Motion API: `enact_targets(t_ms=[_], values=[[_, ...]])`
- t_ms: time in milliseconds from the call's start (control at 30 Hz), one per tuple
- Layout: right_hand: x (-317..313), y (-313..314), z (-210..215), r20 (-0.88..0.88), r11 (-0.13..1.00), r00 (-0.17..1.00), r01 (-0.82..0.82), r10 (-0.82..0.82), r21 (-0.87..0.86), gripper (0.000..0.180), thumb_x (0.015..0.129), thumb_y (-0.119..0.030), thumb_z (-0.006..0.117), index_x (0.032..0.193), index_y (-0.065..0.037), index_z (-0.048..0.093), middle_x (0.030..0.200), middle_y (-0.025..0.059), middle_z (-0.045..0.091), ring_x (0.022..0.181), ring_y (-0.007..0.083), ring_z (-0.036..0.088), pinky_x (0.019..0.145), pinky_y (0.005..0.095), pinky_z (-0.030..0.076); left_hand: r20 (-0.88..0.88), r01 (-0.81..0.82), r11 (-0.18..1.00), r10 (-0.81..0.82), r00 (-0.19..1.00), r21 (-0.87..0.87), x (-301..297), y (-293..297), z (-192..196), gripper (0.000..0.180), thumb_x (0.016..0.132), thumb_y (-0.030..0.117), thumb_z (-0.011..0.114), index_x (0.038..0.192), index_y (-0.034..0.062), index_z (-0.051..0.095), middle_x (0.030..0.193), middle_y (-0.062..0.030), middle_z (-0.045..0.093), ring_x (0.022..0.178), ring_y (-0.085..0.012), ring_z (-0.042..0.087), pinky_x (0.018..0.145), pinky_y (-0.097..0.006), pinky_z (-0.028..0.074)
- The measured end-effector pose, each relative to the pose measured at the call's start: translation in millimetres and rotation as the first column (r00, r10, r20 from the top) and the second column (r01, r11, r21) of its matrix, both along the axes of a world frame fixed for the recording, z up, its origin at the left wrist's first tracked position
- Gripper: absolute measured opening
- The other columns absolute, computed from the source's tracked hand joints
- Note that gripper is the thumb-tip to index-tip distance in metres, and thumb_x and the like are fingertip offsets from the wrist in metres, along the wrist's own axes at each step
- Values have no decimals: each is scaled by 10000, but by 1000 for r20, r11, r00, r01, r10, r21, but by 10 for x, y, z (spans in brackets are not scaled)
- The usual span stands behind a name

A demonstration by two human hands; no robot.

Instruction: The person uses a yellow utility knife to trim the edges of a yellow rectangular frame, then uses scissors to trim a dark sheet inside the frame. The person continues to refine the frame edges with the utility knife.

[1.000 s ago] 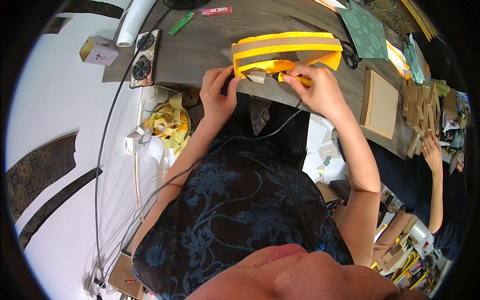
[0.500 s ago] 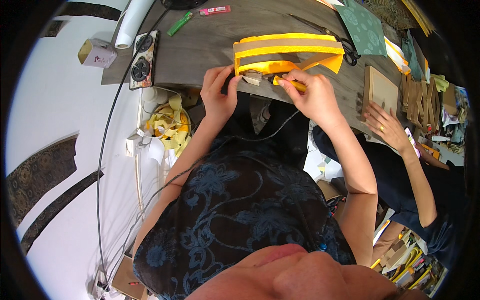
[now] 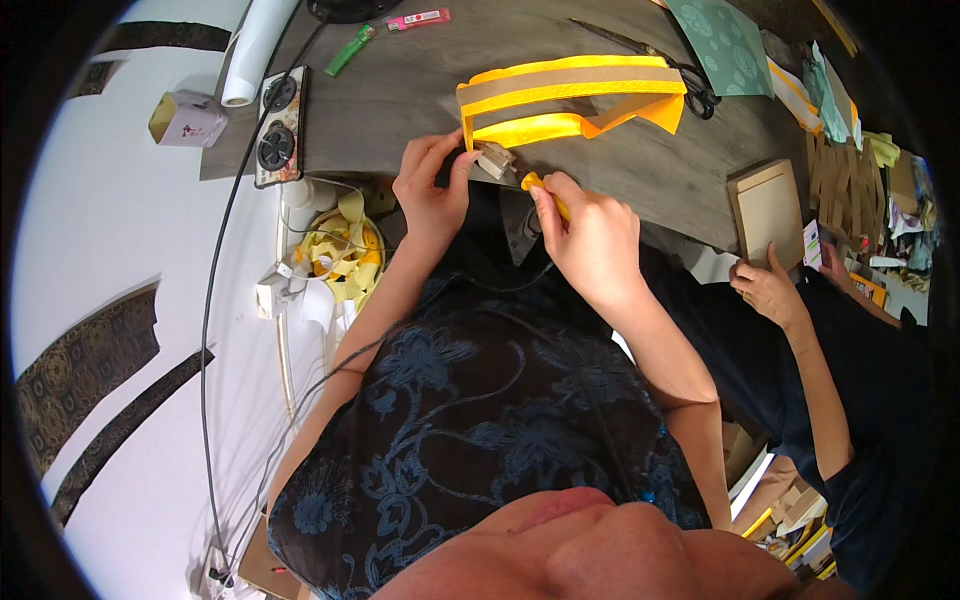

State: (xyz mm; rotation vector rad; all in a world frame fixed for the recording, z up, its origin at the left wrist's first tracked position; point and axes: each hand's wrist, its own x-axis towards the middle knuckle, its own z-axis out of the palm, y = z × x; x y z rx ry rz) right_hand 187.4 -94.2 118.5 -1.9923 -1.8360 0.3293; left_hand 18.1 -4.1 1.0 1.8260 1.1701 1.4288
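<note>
Pinching the band point(image 3: 570, 88) in my left hand point(image 3: 432, 195), I grip a tool point(image 3: 532, 183) in my right hand point(image 3: 598, 240), a block point(image 3: 493, 161) between them.

The right hand point(image 3: 597, 238) is covering much of the yellow tool handle point(image 3: 532, 182), while the view's top edge is cutting off the white roll point(image 3: 254, 55).

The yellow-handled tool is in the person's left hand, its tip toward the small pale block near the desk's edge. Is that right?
Not quite: the head view shows the yellow-handled tool in the person's right hand. Its tip is indeed toward the small pale block near the edge of the desk.
</note>
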Motion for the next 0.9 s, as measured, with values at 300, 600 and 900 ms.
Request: enact_targets(t_ms=[300,600,900], values=[[69,165,-46,67,1000,998,-4,4,-2,176,972,-262,742,957,-90,711,649,147,682,631,366,714,568,450,559,-76,-20,998,26,997,67,19,-9,5,301,816,25,846,1093,13,728,1033,-119,705,921,-290,681,810,-357,548],[565,32,-16,-45,1000,999,12,-12,12,223,956,-296,764,884,-111,662,670,136,696,667,382,721,592,462,570,-277,-128,986,153,949,107,153,-44,-17,252,847,112,806,1017,71,624,1036,-71,676,1034,-299,575,936,-431,405],[645,151,-60,-101,999,995,12,-8,30,224,909,-280,814,852,-99,695,661,134,691,668,376,716,604,448,567,-285,-120,992,127,950,43,169,-40,9,239,852,111,795,972,89,589,1003,-51,647,1012,-291,550,911,-429,380]])
